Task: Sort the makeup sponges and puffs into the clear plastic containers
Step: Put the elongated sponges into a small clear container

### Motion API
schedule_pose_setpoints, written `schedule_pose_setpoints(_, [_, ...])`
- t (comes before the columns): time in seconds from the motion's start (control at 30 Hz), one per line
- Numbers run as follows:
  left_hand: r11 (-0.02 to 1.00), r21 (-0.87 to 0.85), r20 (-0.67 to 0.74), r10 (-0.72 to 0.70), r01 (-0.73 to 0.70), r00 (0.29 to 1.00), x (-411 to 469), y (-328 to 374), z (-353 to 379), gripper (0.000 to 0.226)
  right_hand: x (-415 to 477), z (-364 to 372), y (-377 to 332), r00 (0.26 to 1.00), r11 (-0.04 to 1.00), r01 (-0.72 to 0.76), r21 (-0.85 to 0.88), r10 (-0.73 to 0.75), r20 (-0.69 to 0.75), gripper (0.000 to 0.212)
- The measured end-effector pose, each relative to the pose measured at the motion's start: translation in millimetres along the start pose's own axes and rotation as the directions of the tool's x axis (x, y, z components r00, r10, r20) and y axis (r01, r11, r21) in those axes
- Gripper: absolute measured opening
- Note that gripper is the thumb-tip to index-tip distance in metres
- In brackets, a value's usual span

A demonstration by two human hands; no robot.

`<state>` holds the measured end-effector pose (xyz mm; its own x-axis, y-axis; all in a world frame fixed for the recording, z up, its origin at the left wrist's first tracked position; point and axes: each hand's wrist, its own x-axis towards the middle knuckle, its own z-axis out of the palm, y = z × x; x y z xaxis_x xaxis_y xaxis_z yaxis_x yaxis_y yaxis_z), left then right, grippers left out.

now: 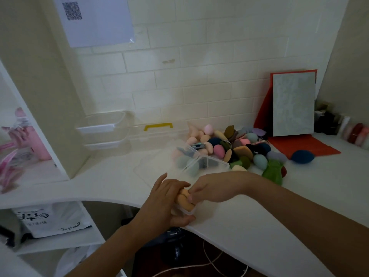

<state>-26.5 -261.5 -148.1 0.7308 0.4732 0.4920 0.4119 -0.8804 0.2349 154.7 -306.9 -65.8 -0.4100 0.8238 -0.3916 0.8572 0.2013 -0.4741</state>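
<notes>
A small clear container (189,212) sits at the front edge of the white desk, holding tan puffs (184,199). My left hand (165,200) grips that container from the left, thumb under its near corner. My right hand (207,189) reaches in from the right, its fingertips pinched on a tan puff at the container's top. A second clear container (211,163) with teal and pink sponges stands just behind, its lid (147,168) lying beside it. A heap of coloured sponges and puffs (235,146) is spread further back.
Empty clear tubs (103,127) are stacked at the back left beside a clear box with a yellow handle (158,126). A red folder with a grey board (292,105) leans on the wall. A dark blue sponge (302,156) and a green sponge (273,171) lie right.
</notes>
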Motion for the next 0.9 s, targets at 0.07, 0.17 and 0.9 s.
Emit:
schedule_pose_setpoints(0.07, [1.000, -0.026, 0.009, 0.001, 0.000, 1.000, 2, -2, -1, 0.059, -4, -16, -1, 1.000, 1.000, -0.028, -0.004, 0.028, -0.006, 0.034])
schedule_pose_setpoints(0.17, [0.999, -0.045, 0.035, 0.015, -0.013, 0.999, 9, -5, -5, 0.058, -4, -55, 13, 0.972, 0.989, -0.033, 0.141, 0.064, -0.224, 0.024])
schedule_pose_setpoints(0.9, [1.000, 0.009, 0.355, -0.027, 0.025, 0.935, 29, -8, -13, 0.060, 94, -121, 143, 0.642, 0.793, -0.600, 0.106, 0.557, -0.527, 0.032])
